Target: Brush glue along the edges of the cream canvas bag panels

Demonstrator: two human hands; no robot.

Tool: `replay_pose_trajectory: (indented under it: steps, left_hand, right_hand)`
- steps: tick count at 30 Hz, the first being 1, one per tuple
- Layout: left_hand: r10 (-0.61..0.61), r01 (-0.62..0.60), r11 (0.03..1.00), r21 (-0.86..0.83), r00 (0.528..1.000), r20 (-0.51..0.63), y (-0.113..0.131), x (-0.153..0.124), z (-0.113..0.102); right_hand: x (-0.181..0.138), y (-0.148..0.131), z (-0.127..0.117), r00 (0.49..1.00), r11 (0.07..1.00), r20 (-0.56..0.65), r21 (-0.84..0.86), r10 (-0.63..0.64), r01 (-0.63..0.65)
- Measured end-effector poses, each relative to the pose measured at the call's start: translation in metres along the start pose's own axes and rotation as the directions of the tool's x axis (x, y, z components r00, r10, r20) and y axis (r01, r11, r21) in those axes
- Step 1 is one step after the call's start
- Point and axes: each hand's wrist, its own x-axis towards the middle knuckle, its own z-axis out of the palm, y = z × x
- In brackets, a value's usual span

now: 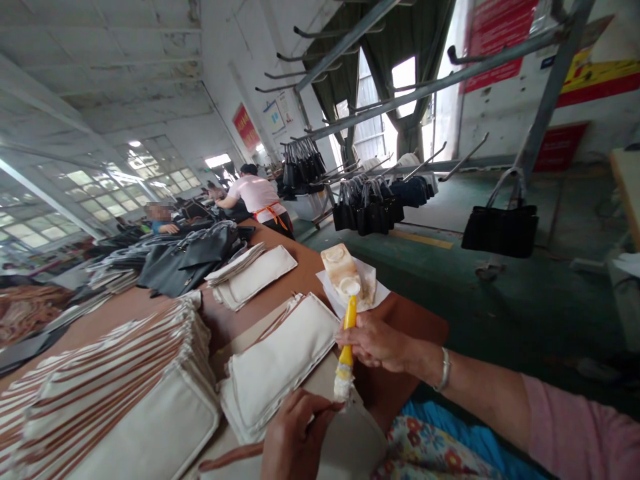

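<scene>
My right hand [377, 343] is closed round the yellow handle of a paintbrush [349, 333]. Its whitish, caked bristles point down at the edge of a pale fabric piece [355, 437]. Just beside the bristles, my left hand [299, 430] pinches that piece with thumb and fingers; part of the piece is hidden under the hand. A short stack of cream padded pieces with brown trim [280, 353] lies beyond my left hand. Past my right hand stands an open, stained container [340, 261] with white paste at its mouth, on a white sheet [377, 277].
A long fanned row of cream pieces [125, 400] covers the left of the brown table [425, 323]. Farther back lie another cream stack [255, 273] and black bags [187, 263]. Right of the table, a metal rack [380, 110] holds hanging handbags [500, 230]. Co-workers [260, 197] are at the far end.
</scene>
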Motion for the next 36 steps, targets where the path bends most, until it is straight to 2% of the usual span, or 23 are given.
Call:
replay_pose_trajectory:
  steps: [3,5,7,10,12,13,14,16,18,19,23,25,28,31,34,36]
  left_hand:
    - [-0.018,0.018,1.0,0.015,1.0,0.023,0.0,-0.001,0.0]
    - [-0.025,0.024,0.999,0.02,0.999,0.026,0.0,0.0,0.0]
    - [-0.033,0.032,0.999,0.024,0.999,0.018,0.001,0.001,0.001]
    - [-0.041,0.041,0.999,0.029,0.999,0.019,0.002,0.005,0.001]
    - [-0.055,0.053,0.997,0.051,0.998,0.04,0.001,0.007,0.0]
    - [-0.065,0.061,0.995,0.08,0.997,0.046,0.0,0.007,-0.001]
    - [-0.077,0.07,0.99,0.123,0.996,0.049,-0.002,0.006,-0.002]
    - [-0.096,0.079,0.965,0.25,0.994,0.056,-0.01,0.002,-0.005]
    - [-0.118,0.083,0.921,0.382,0.991,0.068,-0.02,-0.005,-0.006]
    - [-0.131,0.087,0.899,0.43,0.989,0.074,-0.026,-0.008,-0.006]
    - [-0.185,0.137,0.837,0.53,0.982,0.038,-0.043,-0.018,-0.004]
    - [-0.202,0.159,0.807,0.569,0.979,0.012,-0.042,-0.021,-0.012]
    - [-0.216,0.202,0.757,0.621,0.975,-0.054,-0.036,-0.028,-0.053]
    - [-0.218,0.279,0.679,0.679,0.96,-0.176,-0.042,-0.034,-0.124]
    - [-0.197,0.32,0.537,0.78,0.947,-0.253,-0.076,-0.034,-0.198]
    - [-0.2,0.34,0.472,0.813,0.94,-0.277,-0.107,-0.029,-0.232]
  right_hand:
    - [-0.002,-0.012,-0.004,1.0,0.999,0.024,0.038,-0.019,0.018]
    - [-0.001,-0.017,-0.005,0.996,0.997,-0.046,0.032,-0.075,0.076]
    - [-0.001,-0.018,-0.003,0.985,0.989,-0.093,-0.053,-0.145,0.14]
    - [-0.004,-0.017,0.003,0.968,0.937,0.015,-0.25,-0.25,0.245]
    - [-0.009,-0.02,0.004,0.953,0.9,0.109,-0.315,-0.281,0.302]
    - [-0.013,-0.022,0.004,0.948,0.893,0.114,-0.319,-0.297,0.318]
    - [-0.017,-0.026,0.003,0.948,0.896,0.089,-0.309,-0.307,0.319]
    - [-0.025,-0.03,-0.001,0.948,0.921,-0.047,-0.256,-0.314,0.293]
    - [-0.031,-0.027,-0.007,0.95,0.963,-0.197,-0.165,-0.244,0.213]
    - [-0.032,-0.023,-0.01,0.952,0.977,-0.234,-0.124,-0.198,0.173]
    - [-0.029,0.0,-0.019,0.946,0.989,-0.29,-0.031,-0.146,0.143]
    - [-0.027,0.006,-0.022,0.937,0.986,-0.318,0.027,-0.146,0.163]
    - [-0.028,0.004,-0.027,0.915,0.982,-0.382,0.075,-0.131,0.172]
    - [-0.03,0.0,-0.033,0.904,0.985,-0.416,0.09,-0.096,0.146]
    - [-0.028,0.004,-0.037,0.898,0.987,-0.431,0.084,-0.085,0.134]
    - [-0.024,0.011,-0.038,0.886,0.987,-0.453,0.067,-0.099,0.144]
